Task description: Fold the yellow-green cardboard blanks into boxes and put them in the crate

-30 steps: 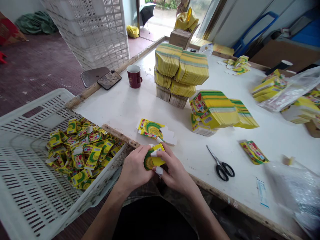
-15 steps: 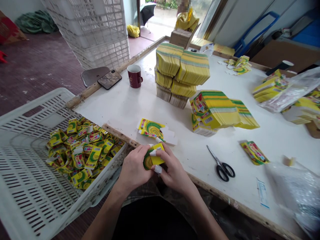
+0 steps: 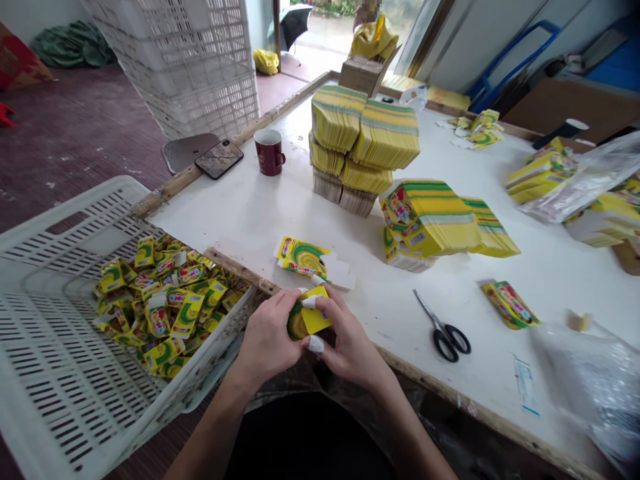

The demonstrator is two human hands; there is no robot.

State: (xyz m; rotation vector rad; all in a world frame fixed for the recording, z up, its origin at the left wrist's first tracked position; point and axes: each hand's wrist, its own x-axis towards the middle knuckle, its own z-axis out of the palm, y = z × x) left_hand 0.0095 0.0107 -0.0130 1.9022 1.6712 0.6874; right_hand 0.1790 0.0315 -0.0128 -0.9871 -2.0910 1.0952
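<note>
Over the table's front edge, a small yellow and green printed carton (image 3: 316,320) is gripped between my two hands. My left hand (image 3: 270,333) pinches its left side, fingers closed. My right hand (image 3: 345,337), with white tape on its fingertips, closes on the carton's right side and end flap. Part of the carton is hidden by the fingers. Just beyond the hands, a flattened carton (image 3: 303,257) with white flaps lies on the white table (image 3: 220,213). Left of my left hand, a white plastic crate (image 3: 55,373) holds many folded cartons (image 3: 187,317).
Black-handled scissors (image 3: 445,337) lie to the right, near another flat carton (image 3: 509,305) and clear plastic bags (image 3: 590,380). Stacks of flat cartons (image 3: 430,220) stand mid-table. A maroon mug (image 3: 270,157) and a phone (image 3: 219,159) sit at the left edge. Crates (image 3: 200,73) are piled behind.
My right fingers have shifted slightly on the carton, and its yellow end flap is tilted a little differently. Everything else stays in place.
</note>
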